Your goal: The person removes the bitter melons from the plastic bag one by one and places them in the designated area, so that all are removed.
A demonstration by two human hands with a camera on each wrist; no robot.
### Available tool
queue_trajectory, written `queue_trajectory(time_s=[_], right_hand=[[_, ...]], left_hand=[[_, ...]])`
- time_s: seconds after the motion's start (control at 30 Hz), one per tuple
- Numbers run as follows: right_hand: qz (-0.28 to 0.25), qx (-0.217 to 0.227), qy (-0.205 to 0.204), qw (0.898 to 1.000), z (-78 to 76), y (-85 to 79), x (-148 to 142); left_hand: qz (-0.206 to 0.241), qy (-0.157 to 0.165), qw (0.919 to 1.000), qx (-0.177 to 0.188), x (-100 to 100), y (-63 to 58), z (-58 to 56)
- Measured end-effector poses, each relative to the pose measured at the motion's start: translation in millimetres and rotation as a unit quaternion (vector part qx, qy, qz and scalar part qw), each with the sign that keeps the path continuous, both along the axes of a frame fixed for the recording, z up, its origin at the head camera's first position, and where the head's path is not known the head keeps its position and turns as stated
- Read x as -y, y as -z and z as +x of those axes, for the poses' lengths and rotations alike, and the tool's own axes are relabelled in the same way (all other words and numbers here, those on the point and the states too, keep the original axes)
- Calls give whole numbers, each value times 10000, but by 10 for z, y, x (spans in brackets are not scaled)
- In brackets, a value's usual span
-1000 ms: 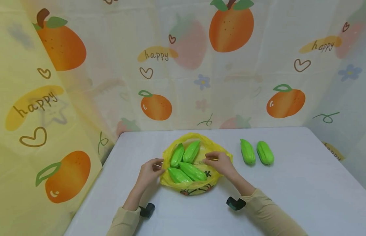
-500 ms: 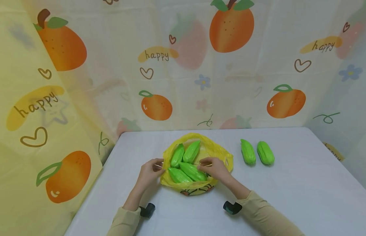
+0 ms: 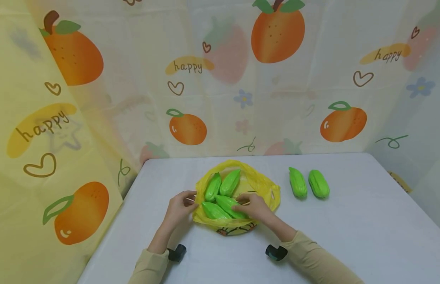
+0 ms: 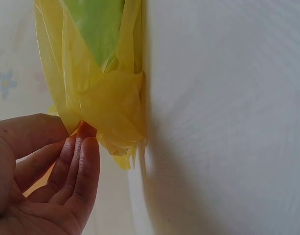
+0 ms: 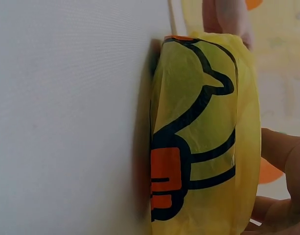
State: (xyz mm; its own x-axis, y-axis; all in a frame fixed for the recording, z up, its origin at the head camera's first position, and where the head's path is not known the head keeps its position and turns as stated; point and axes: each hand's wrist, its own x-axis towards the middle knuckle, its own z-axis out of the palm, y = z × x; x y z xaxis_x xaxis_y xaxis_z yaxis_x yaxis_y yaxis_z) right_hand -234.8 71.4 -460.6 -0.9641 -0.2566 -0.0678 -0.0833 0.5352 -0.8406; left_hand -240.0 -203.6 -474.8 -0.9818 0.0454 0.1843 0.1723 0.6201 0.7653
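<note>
Well, left hand [image 3: 179, 206] pinches yellow bag [image 3: 262, 183]; right hand [image 3: 254, 207] at gourd [image 3: 225, 203], grip unclear

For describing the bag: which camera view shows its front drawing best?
The right wrist view: the drawing on the bag looks large there. The head view shows a small strip; the left wrist view, none.

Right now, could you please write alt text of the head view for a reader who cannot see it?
A left hand pinches the edge of an open yellow bag holding four green vegetables, while the right hand touches or hovers over one. Two similar vegetables lie to the right on the white table.
</note>
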Motion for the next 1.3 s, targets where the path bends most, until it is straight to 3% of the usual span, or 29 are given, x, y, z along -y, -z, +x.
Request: queue_trajectory(time_s=[0.9,1.3], right_hand=[[214,-103,-77,9997,-2,52,27],[56,-32,113,9999,13,-55,-4]], left_hand=[[116,28,9999,32,3,-5,1],[71,23,10000,58,2,-11,14]])
